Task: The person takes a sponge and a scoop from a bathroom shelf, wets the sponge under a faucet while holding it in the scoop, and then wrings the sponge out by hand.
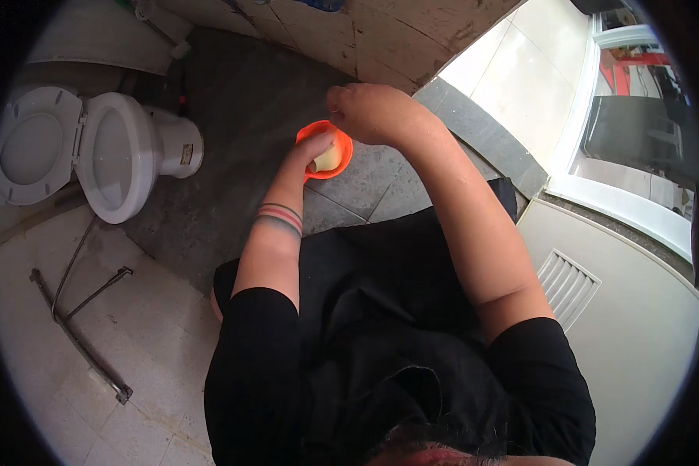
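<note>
Head view, near the top middle: how would you handle this one? Left hand looks closed around a pale cream piece, though most of its fingers are hidden.

Tbh I'd hold that grip firm but not crushing, and keep it low so the piece stays inside the orange bowl. Wouldn't lean on the rim, it could tip.

Fair. And the right hand?

Fingers curled, up and to the right of the left one in the frame, by the bowl's upper edge. Can't tell if it's pinching anything. I'd work it right over the opening so anything loose falls inside.

So where's the piece exactly?

Touching the left hand, just below the thumb in the frame, inside the bowl. Right hand is above it, apart.

Bowl on the gray floor?

Looks like it, can't swear it isn't lifted a bit. Toilet is off at upper left, well apart.
</note>
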`<state>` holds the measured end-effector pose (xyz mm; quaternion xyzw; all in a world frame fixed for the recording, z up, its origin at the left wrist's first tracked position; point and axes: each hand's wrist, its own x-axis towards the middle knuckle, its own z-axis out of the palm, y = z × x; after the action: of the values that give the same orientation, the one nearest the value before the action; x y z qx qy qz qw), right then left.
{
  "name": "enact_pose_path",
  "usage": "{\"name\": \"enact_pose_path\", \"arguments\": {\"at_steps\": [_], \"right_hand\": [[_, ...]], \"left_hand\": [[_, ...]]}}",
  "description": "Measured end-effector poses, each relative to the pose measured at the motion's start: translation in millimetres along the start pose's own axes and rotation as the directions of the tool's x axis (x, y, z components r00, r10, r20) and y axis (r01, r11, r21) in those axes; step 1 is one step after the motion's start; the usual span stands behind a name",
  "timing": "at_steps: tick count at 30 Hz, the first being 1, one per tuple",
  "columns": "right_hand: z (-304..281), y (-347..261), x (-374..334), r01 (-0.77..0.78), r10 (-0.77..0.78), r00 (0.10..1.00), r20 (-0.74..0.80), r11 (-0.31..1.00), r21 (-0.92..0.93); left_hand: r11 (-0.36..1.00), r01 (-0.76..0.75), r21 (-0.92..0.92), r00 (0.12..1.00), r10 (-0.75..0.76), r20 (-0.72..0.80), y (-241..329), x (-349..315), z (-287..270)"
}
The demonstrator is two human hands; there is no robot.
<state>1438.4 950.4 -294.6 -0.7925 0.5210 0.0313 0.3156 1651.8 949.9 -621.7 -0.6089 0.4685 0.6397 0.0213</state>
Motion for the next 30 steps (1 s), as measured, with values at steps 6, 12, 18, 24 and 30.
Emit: {"name": "enact_pose_path", "arguments": {"at_steps": [6,12,18,24,30], "right_hand": [[28.7,48.1,24.4,0.007,-0.004,0.999,0.038,0.997,-0.083],[93.7,35.1,41.6,0.436,-0.518,0.847,-0.122,0.807,-0.398],[62.7,-15.1,95.9,0.591,-0.658,0.747,-0.097,0.724,-0.357],[54.6,-89.5,155.9,0.511,-0.52,0.854,-0.015,0.845,-0.161],[42.1,-122.0,213.0,0.185,-0.202,0.788,0.582,0.979,0.089]], "left_hand": [[0.947,0.227,-0.229,0.955,-0.17,0.244,62.9,-100.3,-24.1],[0.924,0.107,-0.367,0.923,0.045,0.383,75.5,-180.9,-74.6],[0.984,-0.066,-0.164,0.979,0.095,0.178,98.6,-230.1,-109.5],[0.758,-0.055,0.65,0.695,0.497,-0.52,75.6,-259.6,-141.7],[0.596,0.066,0.801,0.638,0.592,-0.492,79.4,-287.3,-149.0]]}}
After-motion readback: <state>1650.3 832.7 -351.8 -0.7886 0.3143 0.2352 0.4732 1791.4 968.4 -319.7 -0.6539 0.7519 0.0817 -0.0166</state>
